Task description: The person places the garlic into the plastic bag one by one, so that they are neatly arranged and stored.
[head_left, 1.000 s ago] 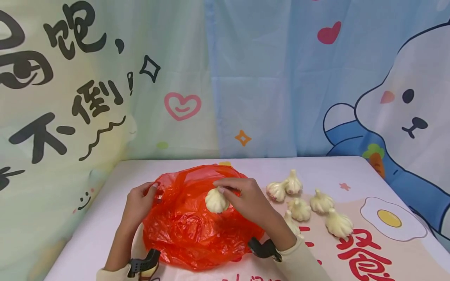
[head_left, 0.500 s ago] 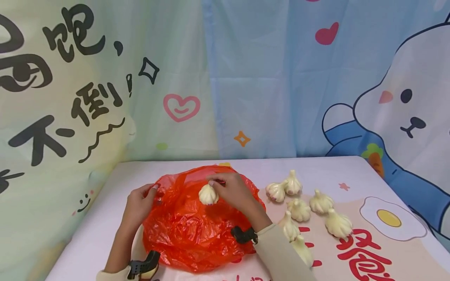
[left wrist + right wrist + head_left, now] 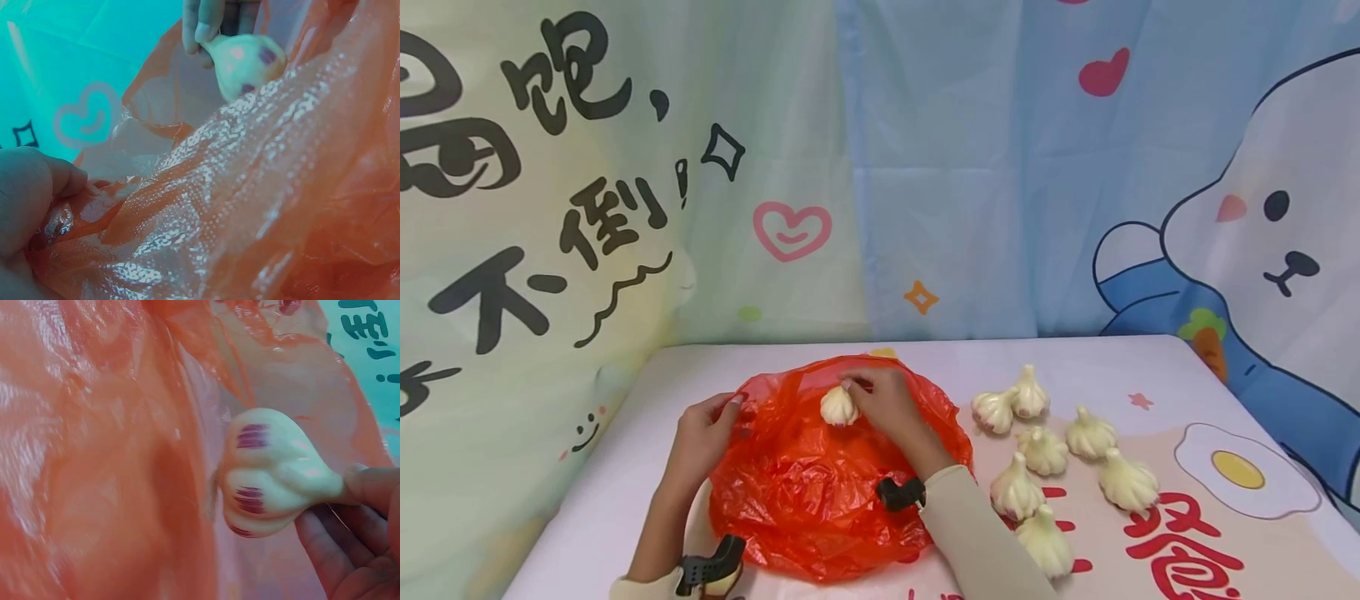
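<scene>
A red plastic bag [image 3: 812,492] lies spread on the table with its mouth facing up and back. My left hand [image 3: 703,433] pinches the left edge of the bag's mouth; in the left wrist view its thumb [image 3: 69,178] presses on the crumpled film. By its stem, my right hand [image 3: 887,404] holds a garlic bulb [image 3: 838,407] at the bag's opening. Purple streaks mark the underside of that bulb in the right wrist view, where the fingers [image 3: 328,550] grip the stem. Whether the bulb touches the film I cannot tell.
Right of the bag, several garlic bulbs [image 3: 1043,450] lie loose on the printed tablecloth [image 3: 1195,392]. The nearest bulb [image 3: 1045,542] lies close to my right sleeve [image 3: 977,533]. A printed curtain [image 3: 940,208] hangs behind the table.
My right hand has moved left and slightly back with the garlic bulb, farther over the bag's mouth. The left hand keeps its hold on the bag edge.
</scene>
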A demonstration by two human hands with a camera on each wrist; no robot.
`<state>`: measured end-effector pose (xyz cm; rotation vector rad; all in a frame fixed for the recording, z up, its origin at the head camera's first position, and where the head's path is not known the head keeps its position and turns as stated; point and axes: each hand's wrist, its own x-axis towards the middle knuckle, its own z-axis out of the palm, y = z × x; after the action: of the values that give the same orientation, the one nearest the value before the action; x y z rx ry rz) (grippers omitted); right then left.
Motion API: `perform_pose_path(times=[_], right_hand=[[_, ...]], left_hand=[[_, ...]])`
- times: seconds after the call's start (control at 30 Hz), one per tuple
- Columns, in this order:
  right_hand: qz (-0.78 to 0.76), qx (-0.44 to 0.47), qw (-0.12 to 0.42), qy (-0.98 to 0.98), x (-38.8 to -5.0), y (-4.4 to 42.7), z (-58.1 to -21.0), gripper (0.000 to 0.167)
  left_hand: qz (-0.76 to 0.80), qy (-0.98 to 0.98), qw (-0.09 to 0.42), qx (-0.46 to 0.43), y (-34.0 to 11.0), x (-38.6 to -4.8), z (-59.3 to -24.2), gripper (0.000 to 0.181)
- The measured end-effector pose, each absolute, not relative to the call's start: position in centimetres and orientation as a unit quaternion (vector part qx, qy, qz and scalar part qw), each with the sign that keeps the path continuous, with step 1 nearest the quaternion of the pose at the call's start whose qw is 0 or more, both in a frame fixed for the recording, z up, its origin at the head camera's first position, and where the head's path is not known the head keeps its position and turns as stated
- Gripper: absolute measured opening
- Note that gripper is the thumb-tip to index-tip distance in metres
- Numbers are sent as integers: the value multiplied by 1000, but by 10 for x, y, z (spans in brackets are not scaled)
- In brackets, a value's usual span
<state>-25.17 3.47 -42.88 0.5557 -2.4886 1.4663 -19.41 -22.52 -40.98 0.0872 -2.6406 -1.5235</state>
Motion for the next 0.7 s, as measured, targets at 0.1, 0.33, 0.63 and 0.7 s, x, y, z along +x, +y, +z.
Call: perform_pose_path(times=[0.1,0.33,0.63,0.7], right_hand=[[521,164,111,-830,-256,30,-436,21],[565,102,129,-808,-259,23,-451,20],[536,127,147,-822,-254,14,-453,22],[539,125,143,-820,-254,13,-454,26]], left_hand=[[-499,-865,47,29,-225,-195,-409,41],[-503,-863,49,22,-224,-194,-408,40],[-503,-863,52,25,-223,-192,-408,40],[-503,-862,53,26,-223,-192,-408,39]])
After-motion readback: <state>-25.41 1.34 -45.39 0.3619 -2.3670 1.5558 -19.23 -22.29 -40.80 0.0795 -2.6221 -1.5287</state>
